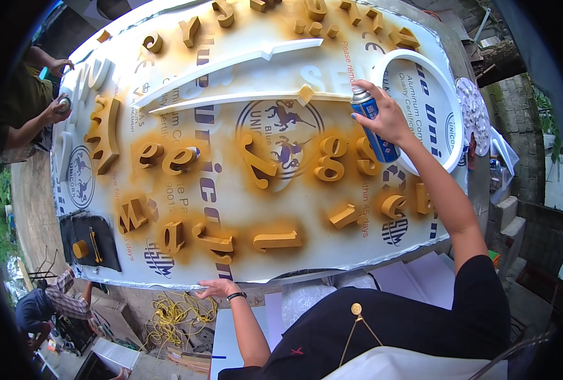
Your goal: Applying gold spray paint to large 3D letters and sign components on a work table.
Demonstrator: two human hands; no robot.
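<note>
My right hand [388, 117] is closed around a blue spray can [381, 147], its index finger on top at the nozzle. The can is tilted over the board's right half, beside a long white pointed strip [230, 99] with a gold-coloured diamond [305, 95] on it. Behind and right of the can lies a large white ring [457, 120]. Gold-painted letters, among them a "g" shape [332, 158], lie on the printed board [281, 209]. My left hand [217, 289] is at the board's near edge, fingers stretched out, holding nothing.
At the left edge another person's hand [58, 107] holds a can. A dark sheet [94, 234] with small gold pieces lies at the near left corner. Unpainted white letters [94, 79] stand at the far left. Yellow cord [180, 316] lies tangled on the floor; another person [47, 304] is beyond.
</note>
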